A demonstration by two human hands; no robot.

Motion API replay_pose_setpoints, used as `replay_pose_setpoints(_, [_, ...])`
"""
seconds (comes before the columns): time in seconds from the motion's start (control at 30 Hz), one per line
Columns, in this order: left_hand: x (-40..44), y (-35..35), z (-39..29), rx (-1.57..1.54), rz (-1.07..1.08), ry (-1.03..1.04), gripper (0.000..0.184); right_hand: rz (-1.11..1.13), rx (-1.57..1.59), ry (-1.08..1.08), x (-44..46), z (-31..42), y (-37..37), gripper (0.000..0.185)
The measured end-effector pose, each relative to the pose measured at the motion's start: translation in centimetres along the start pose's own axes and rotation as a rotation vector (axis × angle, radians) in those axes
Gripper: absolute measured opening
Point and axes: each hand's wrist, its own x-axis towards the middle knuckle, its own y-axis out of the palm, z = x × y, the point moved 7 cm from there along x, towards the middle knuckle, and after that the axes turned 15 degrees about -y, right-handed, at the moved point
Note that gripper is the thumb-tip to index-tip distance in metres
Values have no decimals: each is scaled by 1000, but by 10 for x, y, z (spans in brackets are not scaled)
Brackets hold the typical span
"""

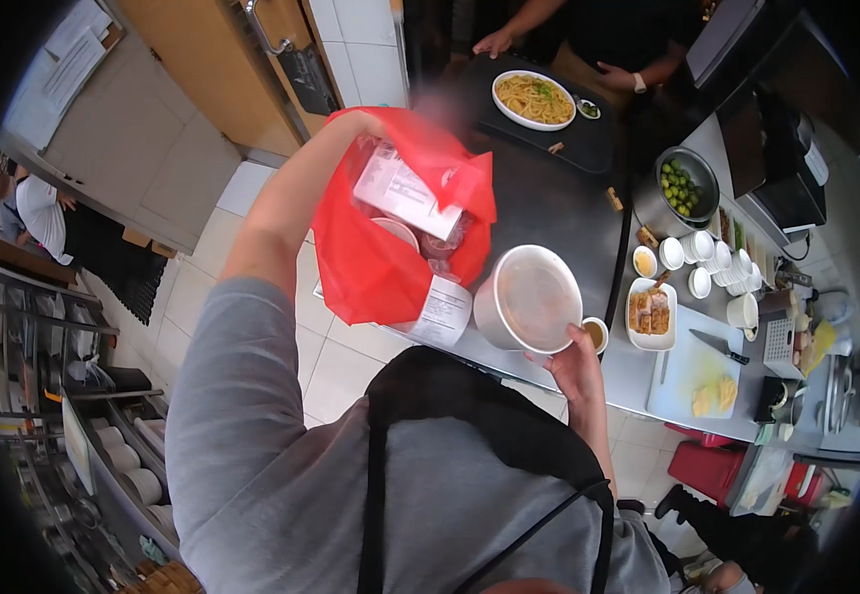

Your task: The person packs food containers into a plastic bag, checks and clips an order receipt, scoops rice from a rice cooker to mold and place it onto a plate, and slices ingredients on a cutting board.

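Note:
A red plastic bag (361, 262) gapes near the counter edge. My left hand (375, 123) grips its upper edge, with the fingers mostly covered by the red plastic. Inside the bag are a white printed box (400, 188) and round tubs, partly hidden. A white paper slip (443, 310) with print hangs at the bag's lower side. My right hand (578, 368) is closed on the lower right rim of a white round tub (489, 315) with a translucent lid. The tub is tilted toward me, just right of the bag.
Across the dark counter, a person stands by a black tray (588, 148) with a plate of noodles (536, 101). To the right are a metal pot (660, 203) of green items, stacked white cups (717, 257), a dish of browned food (651, 315) and a knife (717, 346) on a white board.

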Motion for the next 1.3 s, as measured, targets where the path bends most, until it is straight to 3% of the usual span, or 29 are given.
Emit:
replay_pose_setpoints(0.17, [-49, 23, 5, -52, -371, 189, 80, 88, -76, 58, 12, 1, 9, 56])
replay_pose_setpoints(0.2, [-62, 39, 17, 64, -574, 142, 82, 135, -108, 75, 17, 0, 13, 56])
replay_pose_setpoints(0.27, [-101, 84, 22, 254, -659, 138, 87, 169, -136, 94, 29, 6, 33, 56])
replay_pose_setpoints(0.37, [-161, 131, 15, 374, -272, 190, 81, 266, -180, 124, 55, 4, 74, 56])
replay_pose_setpoints(0.4, [-169, 148, 21, 367, -271, 180, 81, 326, -191, 133, 62, -1, 90, 56])
replay_pose_setpoints(0.47, [-192, 166, 26, 251, -486, 317, 58, 427, -172, 156, 73, -16, 126, 55])
replay_pose_setpoints(0.5, [-199, 172, 29, 247, -487, 306, 58, 450, -159, 219, 82, -32, 134, 52])
replay_pose_setpoints(0.57, [-207, 188, 38, 480, -421, 185, 35, 478, -144, 286, 95, -58, 151, 49])
replay_pose_setpoints(0.6, [-219, 187, 39, 459, -492, 147, 18, 500, -184, 332, 97, -69, 162, 51])
replay_pose_setpoints(0.63, [-225, 190, 39, 460, -489, 145, 18, 518, -223, 377, 98, -80, 169, 52])
replay_pose_setpoints(0.67, [-234, 184, 38, 427, -637, 116, 12, 517, -220, 380, 99, -87, 175, 52])
replay_pose_setpoints(0.7, [-245, 178, 37, 393, -781, 89, 8, 544, -302, 286, 103, -91, 179, 50])
replay_pose_setpoints(0.77, [-258, 176, 27, 347, -806, 96, 8, 557, -378, 195, 117, -102, 172, 48])
replay_pose_setpoints(0.83, [-267, 174, 18, 295, -830, 111, 8, 795, -968, -176, 138, -106, 159, 39])
replay_pose_setpoints(0.9, [-283, 169, 7, 88, -989, 289, 8, 712, -1060, -231, 122, -79, 155, 31])
replay_pose_setpoints(0.97, [-283, 173, 1, -69, -974, 362, 10, 612, -1353, -481, 106, -44, 145, 28])
replay_pose_setpoints(1.0, [-284, 174, -1, -224, -962, 423, 11, 539, -1327, -609, 97, -32, 138, 25])
replay_pose_setpoints(1.03, [-280, 179, -5, -223, -952, 429, 11, 530, -1328, -601, 89, -32, 128, 25])
replay_pose_setpoints(1.1, [-263, 195, -6, -446, -836, 422, 14, 425, -1235, -254, 77, -47, 94, 35])
replay_pose_setpoints(1.13, [-260, 203, -11, -401, -888, 476, 14, 375, -1179, -85, 70, -54, 80, 40])
replay_pose_setpoints(1.17, [-256, 211, -16, -403, -882, 475, 14, 373, -1180, -78, 61, -57, 77, 40])
replay_pose_setpoints(1.23, [-250, 225, -24, -496, -856, 441, 13, 454, -1349, -301, 46, -55, 89, 43])
replay_pose_setpoints(1.3, [-247, 236, -30, -519, -870, 440, 11, 465, -1406, -333, 48, -75, 73, 49])
